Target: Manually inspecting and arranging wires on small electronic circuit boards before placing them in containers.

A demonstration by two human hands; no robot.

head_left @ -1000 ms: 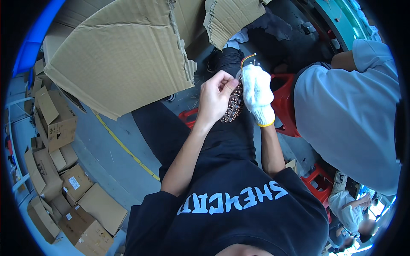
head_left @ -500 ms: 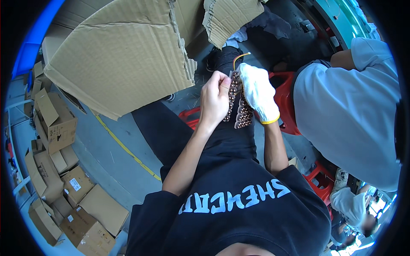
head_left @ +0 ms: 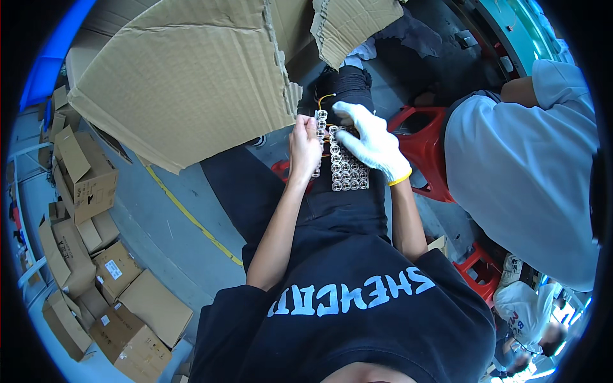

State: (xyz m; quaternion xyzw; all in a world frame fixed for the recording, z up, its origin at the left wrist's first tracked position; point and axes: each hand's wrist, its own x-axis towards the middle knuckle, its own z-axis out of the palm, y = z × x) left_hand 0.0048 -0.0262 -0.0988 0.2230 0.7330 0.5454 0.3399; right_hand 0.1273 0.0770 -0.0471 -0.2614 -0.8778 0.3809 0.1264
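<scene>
Both hands are over my lap. My bare left hand [head_left: 305, 145] pinches a narrow strip of round, ring-like cells [head_left: 321, 122] between thumb and fingers, along its left edge. A thin yellow-and-red wire [head_left: 320, 101] sticks out from the strip's far end. To the right lies a wider panel of the same round cells [head_left: 348, 177] in rows, pale and shiny. Above it my right hand [head_left: 375, 142], in a white knitted glove with a yellow cuff, has thumb and fingers apart. The glove covers the panel's upper right part. More wire shows between the strip and the panel.
A large torn cardboard sheet [head_left: 185, 83] rises at the far left, with a smaller piece [head_left: 351, 29] beside it. Cardboard boxes [head_left: 96, 185] crowd the left. A red stool [head_left: 424, 143] and a person in a light shirt [head_left: 517, 172] are close on the right.
The two cell pieces have spread apart and turned from dark, coppery faces to pale ones. My left hand moved slightly left, and my gloved right hand loosened and opened.
</scene>
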